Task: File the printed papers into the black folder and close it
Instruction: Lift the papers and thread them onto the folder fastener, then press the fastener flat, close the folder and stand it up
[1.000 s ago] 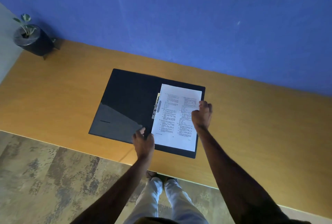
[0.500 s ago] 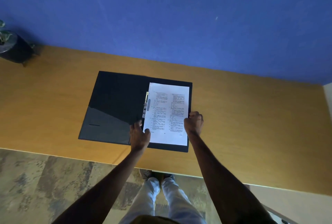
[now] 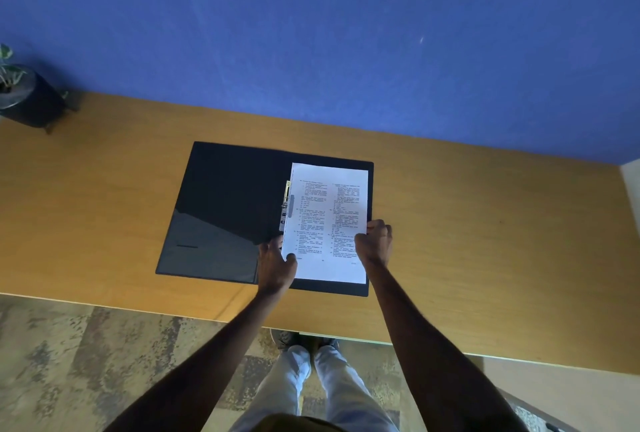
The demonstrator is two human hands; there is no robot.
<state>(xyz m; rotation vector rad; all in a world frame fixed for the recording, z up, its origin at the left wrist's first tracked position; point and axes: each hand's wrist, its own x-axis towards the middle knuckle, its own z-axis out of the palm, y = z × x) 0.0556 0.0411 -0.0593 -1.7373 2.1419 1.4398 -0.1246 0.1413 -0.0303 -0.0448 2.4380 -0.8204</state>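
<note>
Papers (image 3: 329,220) are sitting on the right half of the open black folder (image 3: 228,203), which lies flat on the wooden counter (image 3: 485,241), and you've got them pinched on both sides. Your left hand (image 3: 276,267) is curled around the lower-left edge of the sheets, thumb on top, right next to the spine. Your right hand (image 3: 375,241) is closed over the right edge, knuckles up.

Looks to me like you're at the seating step: getting the stack lined up against the metal fastener clip (image 3: 286,204) along the spine. I'd slide the left edge snug to the clip and square the bottom edge with the folder before you let go, since the sheets look slightly skewed against the cover. Can't tell from here whether the clip is actually through or over the paper, so check that before flipping the left cover across.

Counter's plain wood with loads of free space around the folder. A potted plant (image 3: 20,95) sits well off at the far left corner against the blue wall (image 3: 346,33). Lighting's dim, patterned floor (image 3: 86,362) underfoot.
</note>
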